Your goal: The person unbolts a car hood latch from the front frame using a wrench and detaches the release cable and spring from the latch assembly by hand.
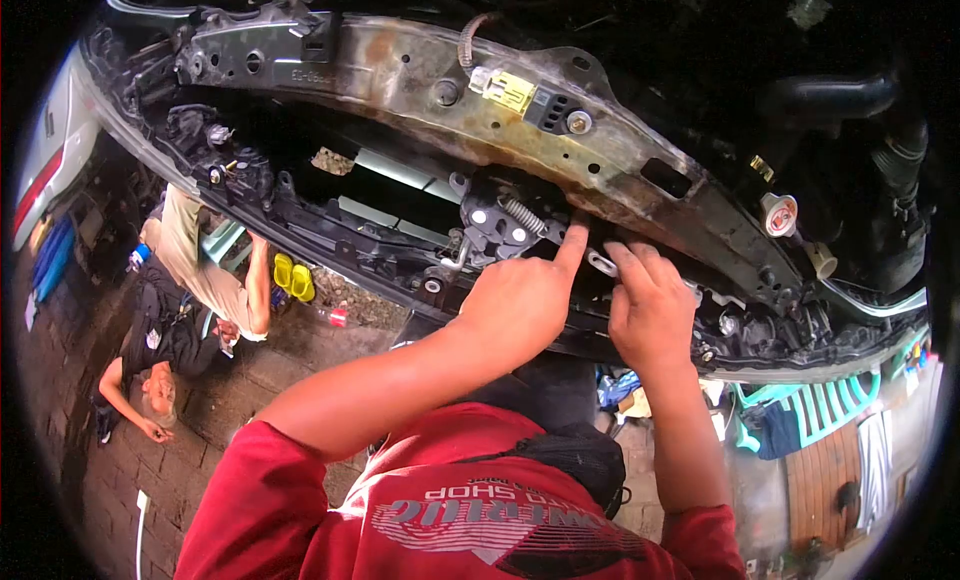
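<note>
My left hand [525, 298] reaches into the front of a car, beside the hood latch [495, 225] with its coil spring. Its index finger is stretched out, with the tip against the lower edge of the metal crossbeam [400, 95]; the other fingers are bent and partly hidden. Close to its right, my right hand [652, 305] has its fingers bent over a silver metal piece with a slotted end [602, 263]. The rest of that piece is hidden by the hand, and so is what lies beneath the fingertips.
A yellow connector [508, 90] is on the beam, and a round cap [778, 215] sits at right. Two people, one in a beige shirt [215, 270], are at lower left near yellow clogs [293, 278]. A mint-green plastic chair [840, 405] lies at right.
</note>
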The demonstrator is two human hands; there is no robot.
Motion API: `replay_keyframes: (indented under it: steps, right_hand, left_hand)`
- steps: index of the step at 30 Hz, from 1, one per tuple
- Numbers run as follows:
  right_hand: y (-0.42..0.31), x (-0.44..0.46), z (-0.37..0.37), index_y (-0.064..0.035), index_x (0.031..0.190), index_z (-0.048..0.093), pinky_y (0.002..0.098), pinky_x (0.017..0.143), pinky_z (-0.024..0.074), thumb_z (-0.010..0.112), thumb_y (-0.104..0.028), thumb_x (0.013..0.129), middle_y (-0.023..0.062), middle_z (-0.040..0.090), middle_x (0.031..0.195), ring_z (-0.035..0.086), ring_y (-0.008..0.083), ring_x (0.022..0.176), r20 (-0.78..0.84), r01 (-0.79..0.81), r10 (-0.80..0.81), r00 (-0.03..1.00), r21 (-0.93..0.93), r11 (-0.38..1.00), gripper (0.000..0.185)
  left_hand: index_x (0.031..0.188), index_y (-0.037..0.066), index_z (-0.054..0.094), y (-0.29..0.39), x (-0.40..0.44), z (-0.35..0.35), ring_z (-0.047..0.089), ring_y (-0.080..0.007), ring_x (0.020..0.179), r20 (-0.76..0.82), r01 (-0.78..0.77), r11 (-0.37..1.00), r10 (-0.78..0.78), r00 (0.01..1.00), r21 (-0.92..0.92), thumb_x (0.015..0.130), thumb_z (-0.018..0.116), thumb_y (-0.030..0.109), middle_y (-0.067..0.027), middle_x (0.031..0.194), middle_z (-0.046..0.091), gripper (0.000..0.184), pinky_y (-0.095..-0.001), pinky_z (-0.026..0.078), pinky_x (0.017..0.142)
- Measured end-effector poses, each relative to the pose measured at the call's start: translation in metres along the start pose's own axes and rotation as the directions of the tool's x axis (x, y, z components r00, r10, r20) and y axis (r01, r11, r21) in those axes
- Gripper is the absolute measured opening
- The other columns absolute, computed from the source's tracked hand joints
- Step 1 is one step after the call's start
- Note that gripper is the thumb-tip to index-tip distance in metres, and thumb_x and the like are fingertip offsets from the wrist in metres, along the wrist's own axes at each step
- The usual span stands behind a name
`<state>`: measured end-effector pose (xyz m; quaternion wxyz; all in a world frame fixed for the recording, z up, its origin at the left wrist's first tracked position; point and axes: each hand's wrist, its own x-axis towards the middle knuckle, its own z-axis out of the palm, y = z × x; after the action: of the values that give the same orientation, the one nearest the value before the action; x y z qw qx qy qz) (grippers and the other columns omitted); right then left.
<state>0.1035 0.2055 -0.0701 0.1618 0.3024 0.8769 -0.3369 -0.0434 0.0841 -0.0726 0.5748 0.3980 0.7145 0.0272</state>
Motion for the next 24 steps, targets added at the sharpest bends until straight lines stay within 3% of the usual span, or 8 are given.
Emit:
replay_keyframes:
  steps: [5,11,17,20,24]
  right_hand:
    - [-0.001,-0.001,0.000,-0.0091,0.119,0.068,0.0428,0.082,0.0559,0.064,-0.002,0.081,0.0134,0.069,0.114,0.067,0.0326,0.096,-0.008,0.008,-0.008,1.000,-0.017,1.000,0.039]
    - [0.007,-0.005,0.001,-0.0089,0.121,0.067,0.0430,0.081,0.0564,0.064,-0.002,0.081,0.0138,0.068,0.113,0.067,0.0332,0.095,-0.014,0.015,-0.016,1.000,-0.032,0.999,0.041]
    - [0.006,-0.003,-0.005,-0.0118,0.128,0.065,0.0424,0.081,0.0568,0.064,-0.003,0.080,0.0155,0.066,0.114,0.068,0.0336,0.097,0.050,-0.005,0.006,0.999,-0.014,1.000,0.048]
    - [0.002,0.000,-0.005,-0.0143,0.132,0.064,0.0425,0.081,0.0572,0.065,-0.004,0.079,0.0157,0.065,0.118,0.068,0.0331,0.097,0.055,0.059,-0.060,0.997,0.018,0.998,0.053]
    - [0.005,0.003,0.004,-0.0165,0.139,0.060,0.0419,0.080,0.0576,0.065,-0.006,0.078,0.0170,0.059,0.126,0.068,0.0314,0.096,0.069,0.183,-0.184,0.981,0.021,0.983,0.062]
  left_hand:
    - [0.152,-0.004,0.037,0.000,0.005,0.010,0.071,-0.0409,0.069,-0.018,-0.023,0.999,0.022,1.000,-0.026,0.086,0.058,0.011,-0.0249,0.077,0.071,0.071,-0.0532,0.058,0.067]
    - [0.157,-0.002,0.027,0.001,-0.005,0.011,0.069,-0.0418,0.065,-0.064,-0.079,0.995,0.075,0.995,-0.059,0.085,0.060,0.013,-0.0245,0.072,0.069,0.080,-0.0539,0.057,0.065]
    - [0.161,0.004,0.021,0.001,-0.024,-0.009,0.066,-0.0439,0.061,-0.006,0.015,0.999,-0.015,1.000,-0.031,0.087,0.061,0.015,-0.0249,0.068,0.067,0.085,-0.0556,0.055,0.062]
    - [0.157,0.005,0.027,0.004,-0.029,-0.021,0.067,-0.0444,0.063,-0.057,0.066,0.998,-0.066,0.996,0.001,0.088,0.062,0.014,-0.0255,0.068,0.067,0.079,-0.0568,0.055,0.065]
    - [0.147,0.011,0.048,-0.003,-0.023,-0.049,0.069,-0.0445,0.072,-0.116,0.169,0.982,-0.159,0.980,0.088,0.088,0.062,0.010,-0.0253,0.073,0.068,0.061,-0.0545,0.056,0.071]
